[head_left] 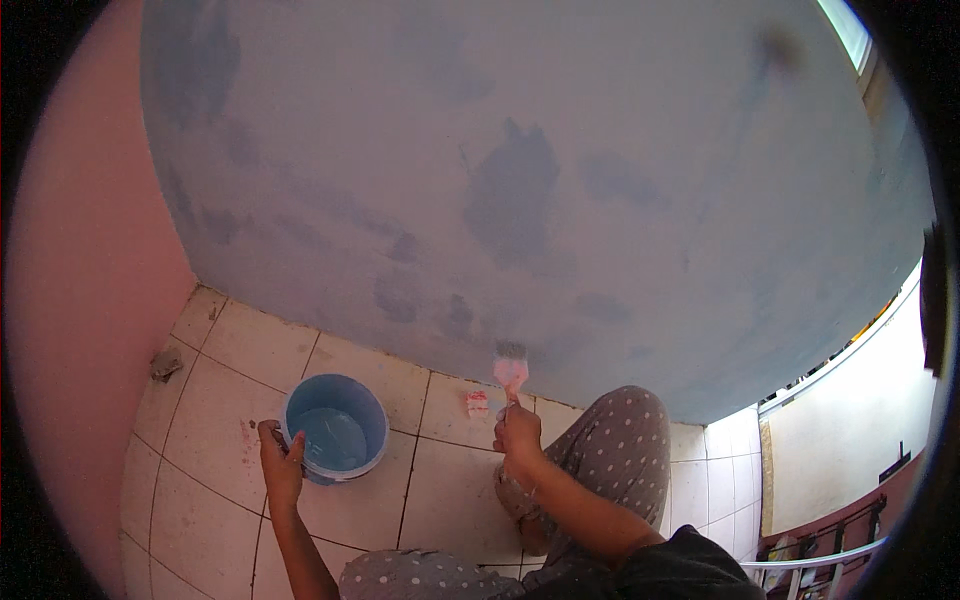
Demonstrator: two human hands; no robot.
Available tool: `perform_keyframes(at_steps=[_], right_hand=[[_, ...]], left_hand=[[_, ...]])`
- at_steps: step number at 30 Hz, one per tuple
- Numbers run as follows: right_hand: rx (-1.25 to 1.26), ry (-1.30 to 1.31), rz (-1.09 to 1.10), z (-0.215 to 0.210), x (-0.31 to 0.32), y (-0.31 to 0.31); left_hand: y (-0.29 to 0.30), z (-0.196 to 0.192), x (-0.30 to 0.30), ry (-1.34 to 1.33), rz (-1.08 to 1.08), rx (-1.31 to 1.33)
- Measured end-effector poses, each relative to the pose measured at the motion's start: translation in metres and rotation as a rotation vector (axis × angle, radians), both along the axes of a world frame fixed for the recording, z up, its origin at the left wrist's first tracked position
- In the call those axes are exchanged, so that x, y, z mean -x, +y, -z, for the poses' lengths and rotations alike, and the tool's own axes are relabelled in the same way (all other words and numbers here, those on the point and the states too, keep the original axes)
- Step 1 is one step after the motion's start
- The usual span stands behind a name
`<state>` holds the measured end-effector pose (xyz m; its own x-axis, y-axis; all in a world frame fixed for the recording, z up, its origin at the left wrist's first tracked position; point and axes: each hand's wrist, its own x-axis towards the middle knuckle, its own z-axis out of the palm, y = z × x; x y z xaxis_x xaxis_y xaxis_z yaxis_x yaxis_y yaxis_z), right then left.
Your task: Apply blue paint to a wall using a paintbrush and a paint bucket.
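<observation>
My right hand grips the pink handle of a paintbrush, bristles up, touching the low part of the blue painted wall. My left hand holds the rim of a blue bucket with pale blue paint inside, standing on the white tiled floor. The wall has darker blue patches over a lighter coat. My knee in grey polka-dot trousers is bent beside the right hand.
A pink wall closes the left side. A small red and white object lies on the tile by the wall base. A grey scrap lies near the left corner. A window is at top right.
</observation>
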<state>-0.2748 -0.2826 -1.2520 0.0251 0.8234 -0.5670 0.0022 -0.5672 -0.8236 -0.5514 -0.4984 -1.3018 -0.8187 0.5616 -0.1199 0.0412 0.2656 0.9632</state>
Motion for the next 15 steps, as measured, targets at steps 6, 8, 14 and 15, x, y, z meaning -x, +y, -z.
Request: perform_keyframes(at_steps=[6, 8, 14, 15], right_hand=[[-0.898, 0.154, -0.144, -0.093, 0.075, 0.012], [-1.176, 0.05, -0.148, -0.13, 0.101, 0.049], [-0.974, -0.077, -0.026, -0.06, 0.123, 0.058], [-0.832, -0.058, -0.043, -0.034, 0.114, 0.048]], left_hand=[[-0.002, 0.004, -0.004, -0.025, -0.039, 0.023], [0.009, -0.003, -0.007, -0.048, -0.032, 0.019], [0.007, 0.008, -0.004, -0.03, -0.051, 0.01], [0.007, 0.008, -0.003, -0.014, -0.03, 0.009]])
